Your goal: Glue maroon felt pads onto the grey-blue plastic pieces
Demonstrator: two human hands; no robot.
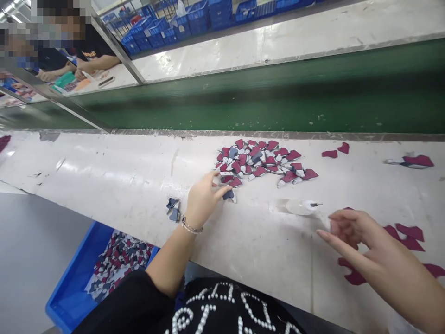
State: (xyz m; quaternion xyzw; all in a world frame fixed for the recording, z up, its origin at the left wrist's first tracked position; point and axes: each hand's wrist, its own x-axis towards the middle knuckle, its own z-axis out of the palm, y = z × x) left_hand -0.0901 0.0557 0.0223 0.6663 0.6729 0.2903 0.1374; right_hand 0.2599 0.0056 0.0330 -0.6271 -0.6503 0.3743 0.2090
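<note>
My left hand [203,199], with a chain bracelet at the wrist, reaches over the white bench top. Its fingers are apart, and the thumb tip rests on a small navy and white shoe-upper piece [228,195]. A loose pile of maroon, white and navy pieces [259,160] lies just beyond the fingers. A little stack of navy pieces [174,209] sits left of that hand. My right hand [361,241] hovers with spread fingers, touching nothing, beside maroon cut pieces [410,236]. A clear glue bottle [301,207] lies on its side between my hands.
A blue crate [74,262] full of pieces stands below the bench's near edge at left. A green conveyor belt [278,97] runs behind the bench. Across it, a co-worker's hands [52,74] work at another bench, with stacked blue crates [174,23] farther back.
</note>
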